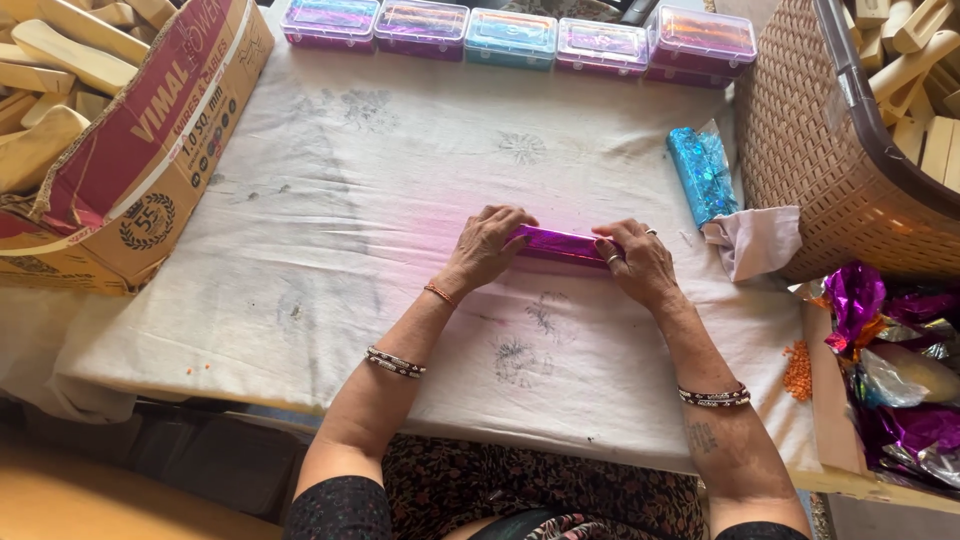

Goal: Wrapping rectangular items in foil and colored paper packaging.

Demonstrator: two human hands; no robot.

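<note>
Cloth (pixel 330 230), white and smudged, covers my table. Left sits one cardboard box (pixel 150 150) of wooden pieces, cut off. Five plastic cases (pixel 510 35) line the far edge. My left hand (pixel 487 245) and right hand (pixel 635 262), fingers curled, press one purple foil bar (pixel 560 243) at centre, ends hidden. Right: one blue foil roll (pixel 702 172), one wicker basket (pixel 800 150).
</note>
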